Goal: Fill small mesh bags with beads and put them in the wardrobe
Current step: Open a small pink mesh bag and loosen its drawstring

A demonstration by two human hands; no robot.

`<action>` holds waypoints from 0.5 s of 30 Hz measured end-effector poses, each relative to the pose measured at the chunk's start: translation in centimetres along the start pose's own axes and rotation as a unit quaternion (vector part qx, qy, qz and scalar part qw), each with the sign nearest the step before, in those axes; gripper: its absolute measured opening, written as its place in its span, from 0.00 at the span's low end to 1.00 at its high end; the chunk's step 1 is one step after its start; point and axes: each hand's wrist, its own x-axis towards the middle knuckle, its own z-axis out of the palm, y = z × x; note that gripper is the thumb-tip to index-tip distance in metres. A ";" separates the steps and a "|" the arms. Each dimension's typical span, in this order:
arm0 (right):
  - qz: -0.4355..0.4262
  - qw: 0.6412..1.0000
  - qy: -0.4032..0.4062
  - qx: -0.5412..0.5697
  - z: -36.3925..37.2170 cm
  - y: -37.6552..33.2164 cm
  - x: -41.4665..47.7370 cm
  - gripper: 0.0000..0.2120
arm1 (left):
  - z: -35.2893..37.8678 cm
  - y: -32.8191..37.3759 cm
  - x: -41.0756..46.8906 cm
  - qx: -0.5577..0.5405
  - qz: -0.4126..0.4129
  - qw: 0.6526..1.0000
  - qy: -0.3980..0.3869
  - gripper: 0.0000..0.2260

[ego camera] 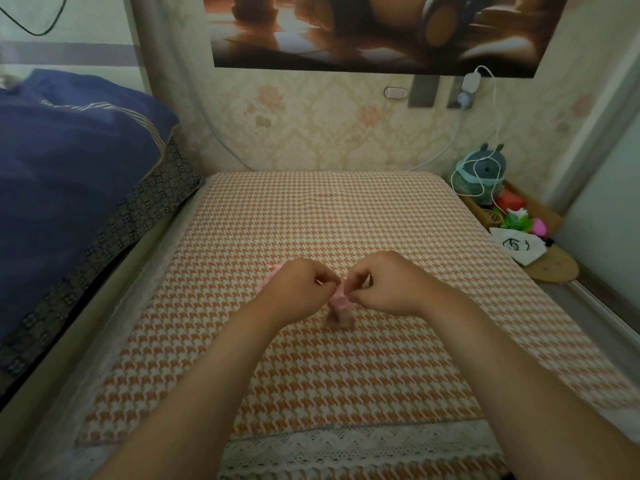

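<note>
A small pink mesh bag (341,308) hangs blurred near the middle of the table (311,202), its bottom at or just above the checked cloth. The left hand (301,285) and right hand (384,285) meet over it, fingers curled, each pinching the bag's top from its own side. They are probably spreading or drawing its mouth. No beads show. More pink stuff (270,277) peeks from behind the left hand, toward the left edge. Blue bedding (76,161) lies beyond that edge and toys (485,174) sit past the far right corner.
</note>
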 end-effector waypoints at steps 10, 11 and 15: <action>0.084 0.994 0.061 -0.028 0.8 3.7 -1.1 0.08 | 0.5 0.9 -0.1 -0.009 -0.005 1.000 -0.011 0.09; 0.085 0.994 0.049 -0.039 1.2 3.8 -1.1 0.08 | 0.6 0.8 -0.2 -0.009 -0.005 1.000 -0.010 0.09; 0.084 0.991 0.049 -0.092 2.8 3.7 -0.4 0.07 | 0.7 0.3 0.1 -0.020 -0.011 1.000 0.003 0.09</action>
